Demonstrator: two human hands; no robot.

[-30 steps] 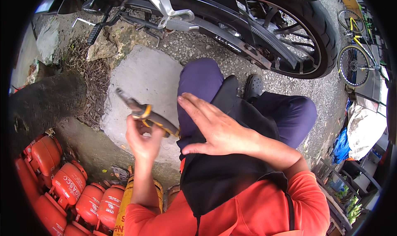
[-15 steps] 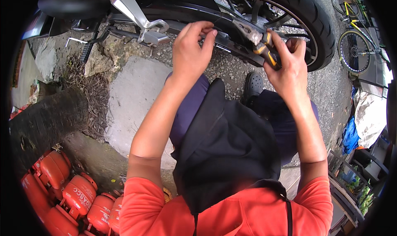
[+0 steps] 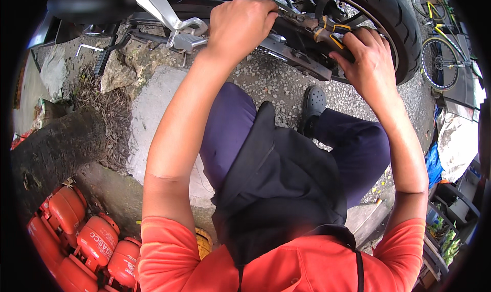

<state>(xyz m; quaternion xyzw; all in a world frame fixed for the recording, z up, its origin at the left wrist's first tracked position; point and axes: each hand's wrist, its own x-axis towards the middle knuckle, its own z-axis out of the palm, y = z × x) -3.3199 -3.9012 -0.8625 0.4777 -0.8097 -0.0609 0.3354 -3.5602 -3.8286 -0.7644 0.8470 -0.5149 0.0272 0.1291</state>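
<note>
A black motorcycle's rear wheel (image 3: pixel 401 57) and swingarm (image 3: pixel 302 62) fill the top of the view, beside a silver footrest (image 3: pixel 186 41). My right hand (image 3: pixel 365 62) grips yellow-and-black pliers (image 3: pixel 327 36) in front of the spokes, their metal jaws pointing left toward my left hand (image 3: pixel 240 26). My left hand is closed at the bike's side, knuckles up, its thumb and fingertips near the jaws; what it pinches is hidden. My legs and black apron (image 3: pixel 276 189) are below.
Red gas cylinders (image 3: pixel 97 241) and a yellow one (image 3: pixel 203 243) lie lower left. A dark trunk (image 3: pixel 51 154), rock (image 3: pixel 117 72) and concrete slab (image 3: pixel 143 108) are at left. A yellow bicycle (image 3: pixel 437 62), pale sheet (image 3: pixel 455 143) and blue tarp (image 3: pixel 433 164) stand at right.
The pliers passed from my left hand to my right, and both hands rose to the bike. Since half a second ago, my left hand has moved up and right, closer to the jaws.
</note>
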